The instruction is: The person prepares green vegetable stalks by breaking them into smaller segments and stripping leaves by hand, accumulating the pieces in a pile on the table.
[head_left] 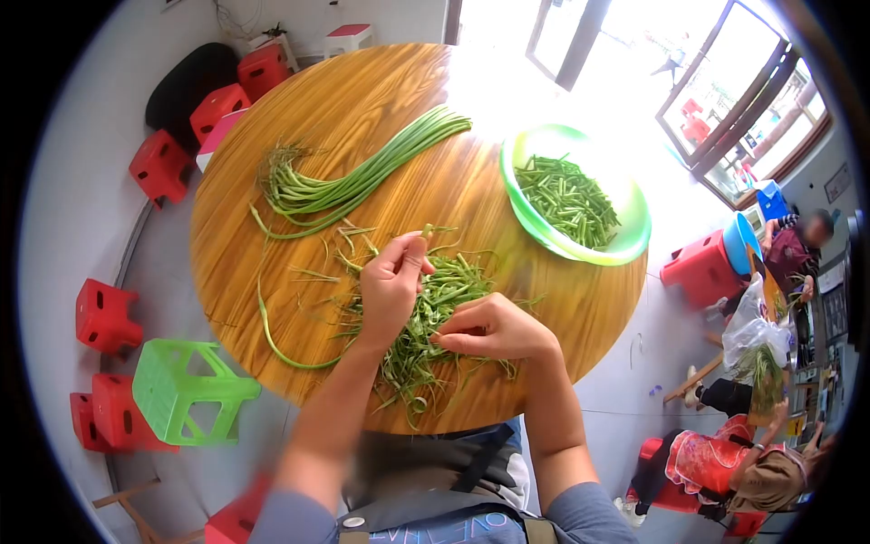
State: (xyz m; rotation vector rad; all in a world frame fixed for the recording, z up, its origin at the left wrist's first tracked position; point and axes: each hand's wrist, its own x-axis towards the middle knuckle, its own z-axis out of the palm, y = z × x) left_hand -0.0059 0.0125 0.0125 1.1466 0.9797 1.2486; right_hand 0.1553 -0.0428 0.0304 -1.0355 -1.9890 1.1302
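The left hand [390,288] is clamped, thumb against fingers, on a green stem [428,231] above the scrap pile [444,288]. The right hand [497,328] has thumb and forefinger together at the pile; whether they grip a strand cannot be determined. Long stems [362,186] and a green bowl [640,231] rest beyond on the wooden table [317,95].

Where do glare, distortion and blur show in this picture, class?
Head view: doorway glare washes out the table's far edge and the bowl's right side; head view: the wide lens bends the wall and leaves black corners; head view: the left forearm looks smeared near the elbow.
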